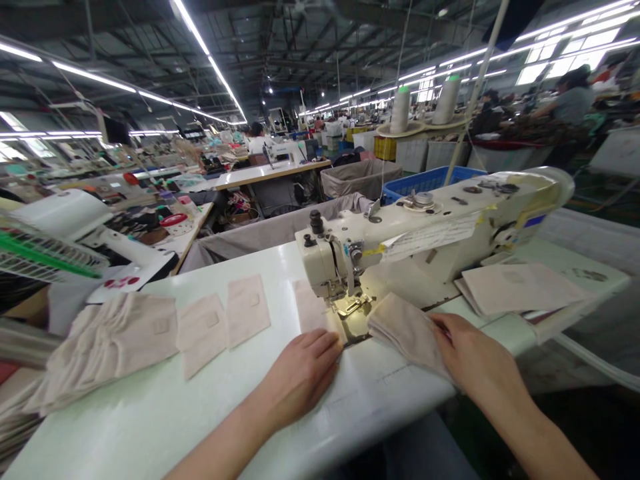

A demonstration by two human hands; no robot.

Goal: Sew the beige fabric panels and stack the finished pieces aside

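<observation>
My left hand (311,365) lies left of the needle area, its fingers together and curled onto the near edge of a beige fabric piece (311,308). That piece lies flat on the table beside the presser foot of a white sewing machine (400,233). On the other side of the foot, my right hand (467,350) pinches a small folded stack of beige fabric pieces (407,323), thumb on top. The stack's far end rests on the lit machine bed. Its underside and some of my fingers are hidden.
To the left lie two separate fabric pieces (249,310) with small square patches and an overlapping pile (115,340). More folded fabric (520,287) sits at the right. Behind the machine stand a blue basket (430,183) and thread cones (400,110). A fan (60,233) is at left.
</observation>
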